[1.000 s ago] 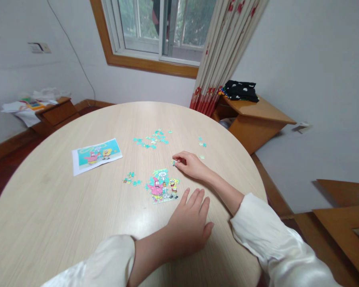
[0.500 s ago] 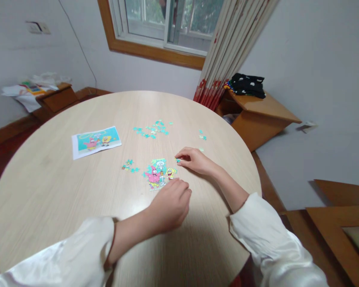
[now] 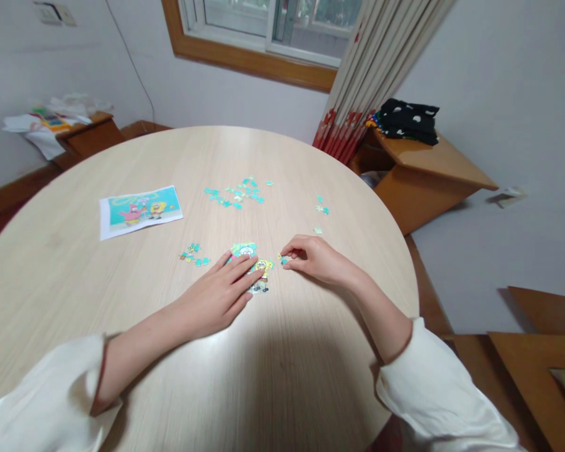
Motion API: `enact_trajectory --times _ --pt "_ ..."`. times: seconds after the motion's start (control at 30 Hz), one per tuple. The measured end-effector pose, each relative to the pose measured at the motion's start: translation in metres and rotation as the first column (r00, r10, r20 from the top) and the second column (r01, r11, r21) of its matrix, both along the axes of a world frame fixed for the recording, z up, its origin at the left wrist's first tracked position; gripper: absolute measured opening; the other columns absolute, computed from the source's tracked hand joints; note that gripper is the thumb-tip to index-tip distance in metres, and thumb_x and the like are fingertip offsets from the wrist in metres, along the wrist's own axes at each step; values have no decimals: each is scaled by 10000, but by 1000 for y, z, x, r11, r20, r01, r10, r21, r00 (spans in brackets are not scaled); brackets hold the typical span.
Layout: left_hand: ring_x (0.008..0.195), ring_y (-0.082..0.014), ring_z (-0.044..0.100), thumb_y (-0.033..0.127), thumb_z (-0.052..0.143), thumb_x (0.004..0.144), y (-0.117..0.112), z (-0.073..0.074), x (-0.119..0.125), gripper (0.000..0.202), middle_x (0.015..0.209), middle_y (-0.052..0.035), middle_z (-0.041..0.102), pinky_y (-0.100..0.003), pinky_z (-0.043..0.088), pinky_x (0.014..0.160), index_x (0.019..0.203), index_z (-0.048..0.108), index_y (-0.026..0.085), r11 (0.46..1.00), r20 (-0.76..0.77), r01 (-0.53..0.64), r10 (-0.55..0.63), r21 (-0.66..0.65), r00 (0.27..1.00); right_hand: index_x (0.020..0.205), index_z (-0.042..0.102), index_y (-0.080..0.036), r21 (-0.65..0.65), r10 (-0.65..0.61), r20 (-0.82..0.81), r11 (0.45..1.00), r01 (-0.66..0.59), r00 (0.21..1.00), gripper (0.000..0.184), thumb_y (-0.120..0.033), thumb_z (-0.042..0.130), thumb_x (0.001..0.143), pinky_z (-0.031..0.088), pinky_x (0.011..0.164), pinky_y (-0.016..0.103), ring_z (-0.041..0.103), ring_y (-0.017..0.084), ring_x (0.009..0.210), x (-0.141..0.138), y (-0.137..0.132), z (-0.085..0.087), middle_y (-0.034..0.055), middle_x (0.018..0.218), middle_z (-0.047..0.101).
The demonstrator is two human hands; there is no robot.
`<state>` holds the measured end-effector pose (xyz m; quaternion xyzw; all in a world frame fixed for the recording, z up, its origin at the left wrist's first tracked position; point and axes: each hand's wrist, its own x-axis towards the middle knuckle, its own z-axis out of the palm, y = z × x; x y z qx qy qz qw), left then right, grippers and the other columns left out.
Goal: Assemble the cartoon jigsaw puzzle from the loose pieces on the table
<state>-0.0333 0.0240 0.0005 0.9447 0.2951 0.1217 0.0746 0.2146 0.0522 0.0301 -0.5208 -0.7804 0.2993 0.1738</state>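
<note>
Wears a loose, off-white sleeve (image 3: 437, 383) on each arm at the near edge of view; rests left hand (image 3: 214, 295) palm down and wide, with fingers extended over the partly assembled puzzle (image 3: 262, 276), on the round wooden table (image 3: 193, 389); covers the left and lower parts of the puzzle, with a yellow figure visible at its right and a pale head at its top; holds a small puzzle piece (image 3: 282, 259) in a narrow pinch between thumb and forefinger of right hand (image 3: 314, 258), just beside the right edge of the puzzle and apart from it; cannot tell whether that piece touches the tabletop; shows a small group of loose pieces (image 3: 200, 261) to the left of the puzzle; shows a single pale piece (image 3: 317, 230) just beyond right hand, with three pieces (image 3: 326, 210) farther back; shows a printed picture (image 3: 141, 213) flat at far left; shows a larger scatter of pieces (image 3: 245, 191) beyond the puzzle; includes, past the table, black patterned cloth (image 3: 408, 120) on a wooden cabinet (image 3: 419, 194), a curtain (image 3: 381, 69) and a wood-framed window (image 3: 258, 63).
</note>
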Motion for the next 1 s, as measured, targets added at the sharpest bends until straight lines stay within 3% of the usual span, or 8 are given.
enact_trajectory --times 0.33,0.57,0.83,1.0 --pt "1308 -273 416 272 349 945 0 0 1 430 1411 -136 467 -511 290 1109 1341 466 151 999 -19 -53 53 -9 998 870 727 -170 19 53 8 998 -53 999 115 -178 638 797 440 703 266 609 140 738 -3 -6 6 62 821 697" --pt "1309 -271 412 268 353 943 0 -1 1 430 1411 -131 465 -509 293 1109 1344 458 156 998 -15 -58 58 -11 998 836 727 -158 100 16 28 995 -19 999 196 -166 534 866 446 718 268 625 145 730 -8 -5 -2 70 811 717" --pt "1298 -271 428 263 355 944 0 0 2 425 1405 -141 470 -515 300 1103 1342 458 152 998 -6 -58 58 -18 998 937 702 -178 139 51 -13 989 -48 999 150 -203 644 800 456 757 297 611 162 817 -11 -9 -4 74 905 681" --pt "1307 -279 417 264 353 945 0 0 3 424 1411 -146 462 -517 299 1103 1334 466 137 998 -18 -63 62 -19 998 847 679 -170 145 37 10 989 -38 999 103 -146 580 827 448 738 283 594 148 787 -15 -9 -4 64 847 660"
